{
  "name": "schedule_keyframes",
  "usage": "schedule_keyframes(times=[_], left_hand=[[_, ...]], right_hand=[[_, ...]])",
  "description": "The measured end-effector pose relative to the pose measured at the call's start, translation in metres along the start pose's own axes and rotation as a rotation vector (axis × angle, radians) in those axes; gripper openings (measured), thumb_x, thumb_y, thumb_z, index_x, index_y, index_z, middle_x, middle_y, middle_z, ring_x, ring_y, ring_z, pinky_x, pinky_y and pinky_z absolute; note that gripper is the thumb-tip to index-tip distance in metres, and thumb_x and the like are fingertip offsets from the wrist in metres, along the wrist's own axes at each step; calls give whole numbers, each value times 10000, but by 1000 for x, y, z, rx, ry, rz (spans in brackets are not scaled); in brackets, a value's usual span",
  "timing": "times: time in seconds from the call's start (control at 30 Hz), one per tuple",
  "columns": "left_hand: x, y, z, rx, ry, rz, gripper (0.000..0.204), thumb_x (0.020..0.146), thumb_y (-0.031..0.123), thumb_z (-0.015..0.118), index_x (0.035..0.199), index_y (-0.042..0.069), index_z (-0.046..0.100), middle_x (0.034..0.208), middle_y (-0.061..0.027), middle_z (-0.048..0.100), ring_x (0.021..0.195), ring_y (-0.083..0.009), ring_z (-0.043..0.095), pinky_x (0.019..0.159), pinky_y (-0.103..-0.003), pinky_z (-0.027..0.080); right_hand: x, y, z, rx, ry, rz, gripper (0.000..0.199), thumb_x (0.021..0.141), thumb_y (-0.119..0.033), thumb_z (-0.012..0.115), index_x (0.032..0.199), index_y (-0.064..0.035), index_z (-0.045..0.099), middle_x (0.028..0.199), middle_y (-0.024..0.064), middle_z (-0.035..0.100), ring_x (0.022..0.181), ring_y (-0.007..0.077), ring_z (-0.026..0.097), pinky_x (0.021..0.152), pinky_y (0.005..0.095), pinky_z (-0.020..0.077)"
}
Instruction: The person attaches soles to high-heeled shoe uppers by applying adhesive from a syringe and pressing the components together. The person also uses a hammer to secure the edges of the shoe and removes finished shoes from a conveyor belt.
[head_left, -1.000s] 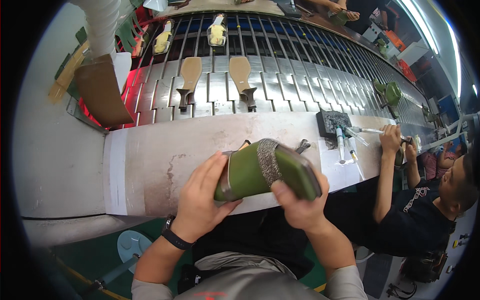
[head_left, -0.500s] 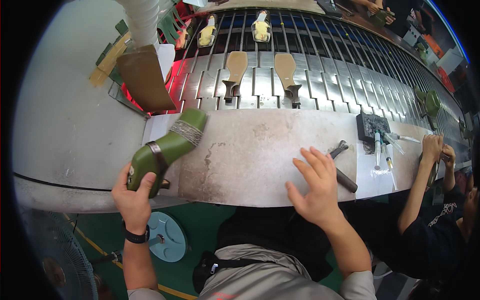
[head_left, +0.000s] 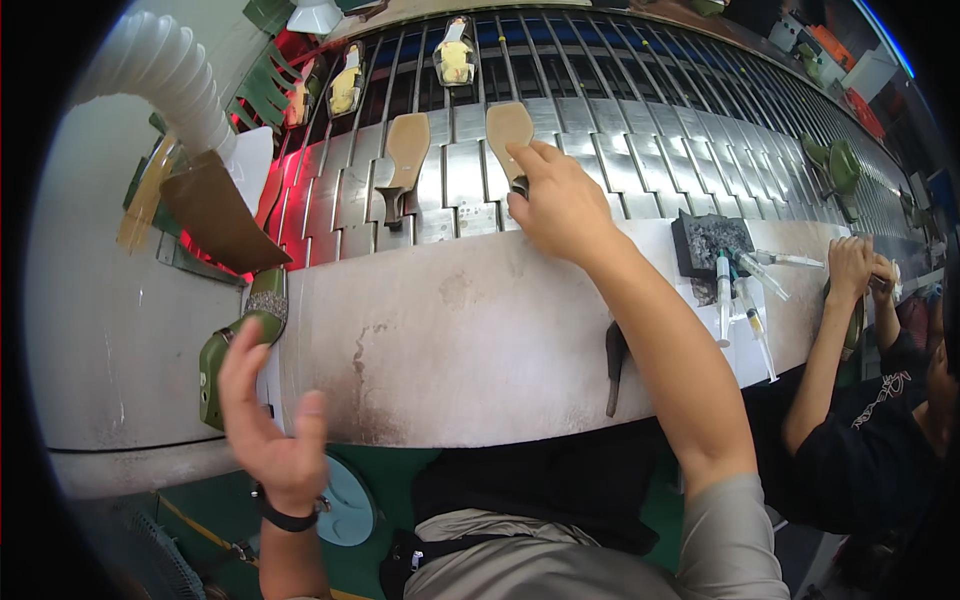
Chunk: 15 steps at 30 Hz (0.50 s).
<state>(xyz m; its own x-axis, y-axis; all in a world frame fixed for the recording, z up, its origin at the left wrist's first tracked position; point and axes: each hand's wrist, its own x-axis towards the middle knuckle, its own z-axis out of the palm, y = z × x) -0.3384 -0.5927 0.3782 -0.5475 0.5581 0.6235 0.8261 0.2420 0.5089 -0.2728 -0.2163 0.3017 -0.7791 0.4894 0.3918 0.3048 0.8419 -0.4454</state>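
Looks like a slatted metal conveyor beyond both hands, with a pale bench nearer. Got decent open room on the bench between them; just clear its far edge. Got the left hand spread and empty, with a green shoe last just beyond; can't tell if touching. Got the right hand half curled over the heel end of a tan sole; can't tell if gripped yet. Would pinch the side edges and lift straight up, clear of the matching sole further left. Watch the dark block right of the right forearm, plus the dark tool handle just left.
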Motion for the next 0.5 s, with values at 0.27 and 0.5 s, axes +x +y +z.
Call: schedule_keyframes(times=[0.27, 0.5], left_hand=[[180, -52, 199, -305, -199, -151, 765, 889, 276, 840, 1474, -81, 500, 1446, -278, 608, 1362, -390, 596, 1152, -477, 468], [340, -175, 398, 283, -233, -401, 1096, 763, 522, 927, 1498, -99, 403, 1410, -361, 596, 1315, -475, 607, 1101, -500, 510]], right_hand=[[4, 3, -26, 284, -107, 481, 189, 935, -156, 721, 988, 21, 681, 897, 197, 787, 753, 312, 767, 745, 403, 597], [-64, 5, -42, 1030, -14, 670, 557, 1027, 39, 517, 1578, -14, 456, 996, 160, 772, 903, 180, 769, 843, 320, 603]])
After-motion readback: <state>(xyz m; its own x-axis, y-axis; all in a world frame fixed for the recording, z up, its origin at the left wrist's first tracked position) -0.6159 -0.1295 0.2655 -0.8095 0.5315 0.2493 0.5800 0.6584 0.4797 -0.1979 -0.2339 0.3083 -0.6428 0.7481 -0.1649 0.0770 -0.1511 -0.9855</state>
